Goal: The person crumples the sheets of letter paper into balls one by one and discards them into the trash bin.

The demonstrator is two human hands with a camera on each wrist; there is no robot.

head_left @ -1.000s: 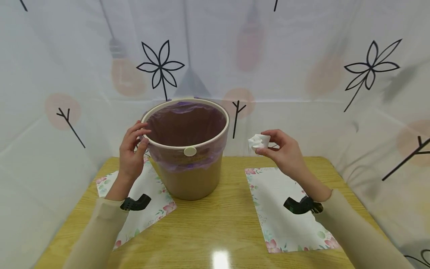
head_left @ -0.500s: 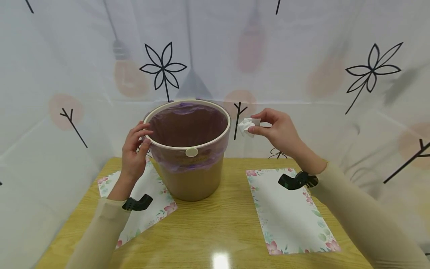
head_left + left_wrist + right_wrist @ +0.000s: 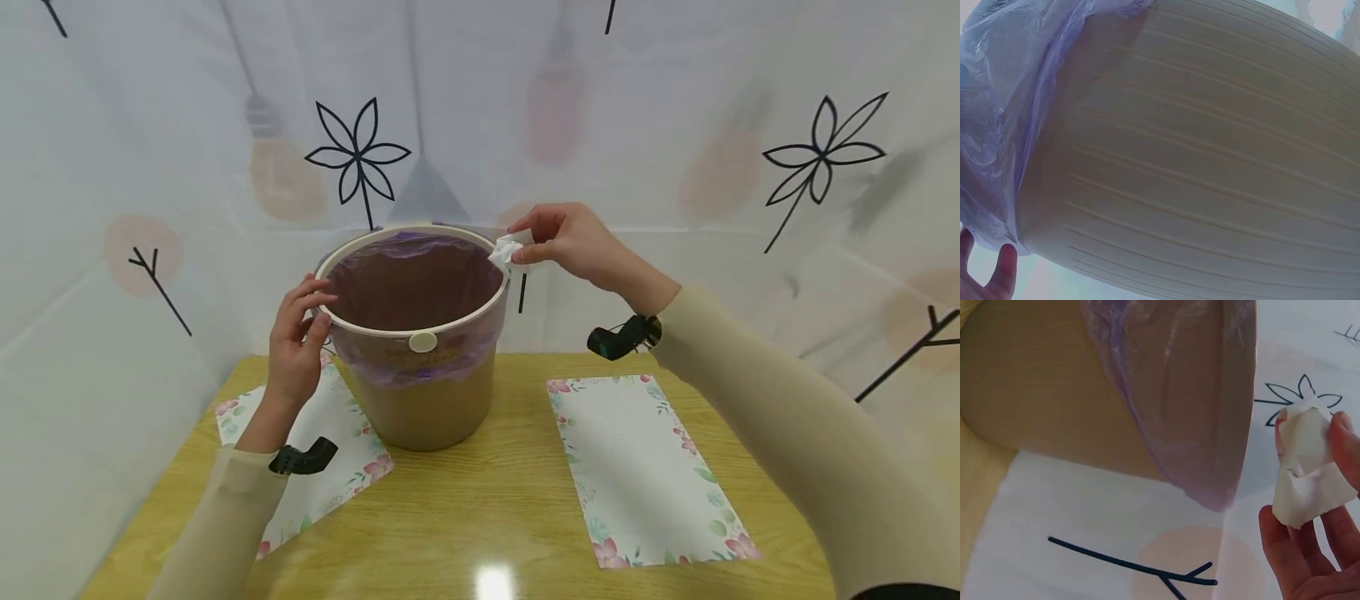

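A beige trash can (image 3: 423,412) stands on the table, a thin purple liner bag (image 3: 442,367) folded over its pale rim. My left hand (image 3: 297,342) holds the left side of this rim, fingers over the top and thumb outside. In the left wrist view, the liner's edge (image 3: 997,125) hangs beside the thumb. At the opposite side, my right hand (image 3: 581,246) pinches a crumpled white tissue (image 3: 506,253) between thumb and fingers. The tissue overlaps the rim's right edge in the head view. In the right wrist view the tissue (image 3: 1310,481) is just beyond the rim.
One flower-bordered white sheet (image 3: 645,467) lies on the right of the wooden table (image 3: 465,517). Another such sheet (image 3: 330,454) lies at the left, partly behind my left arm. A printed white curtain (image 3: 637,167) hangs close behind the can.
My right hand has moved left and up with the tissue, from over the right sheet to the can's right rim. My left hand stays at the rim.
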